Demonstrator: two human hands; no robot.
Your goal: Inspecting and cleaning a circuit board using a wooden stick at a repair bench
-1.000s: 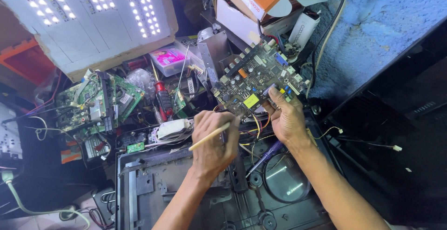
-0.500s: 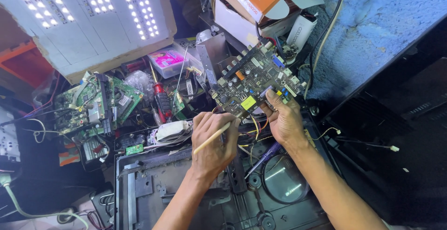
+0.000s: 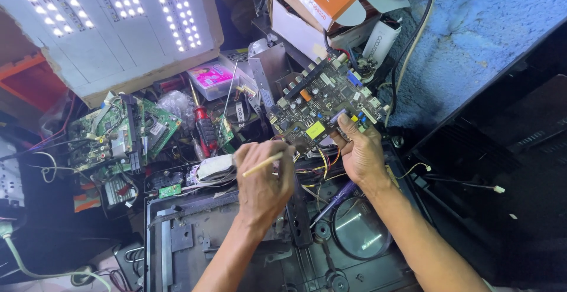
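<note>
Left of both hands: green circuit boards [image 3: 118, 135] and a red-handled screwdriver [image 3: 204, 127]. The left hand [image 3: 264, 179] is clenched around a thin pale stick [image 3: 263, 165], just below the dark circuit board [image 3: 322, 106]. The right hand [image 3: 361, 153] grips that board's lower edge, holding it tilted.

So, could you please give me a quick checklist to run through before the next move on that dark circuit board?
1. Right hand grips the dark circuit board at its lower edge: ok.
2. Board held tilted up, component side facing the camera: ok.
3. Left hand holds the thin pale stick: ok.
4. Stick tip touching the board: cannot tell, hidden by fingers.
5. Coloured wires below the board hang free of the hands: cannot tell.
6. Red-handled screwdriver lies apart from both hands: ok.
</note>
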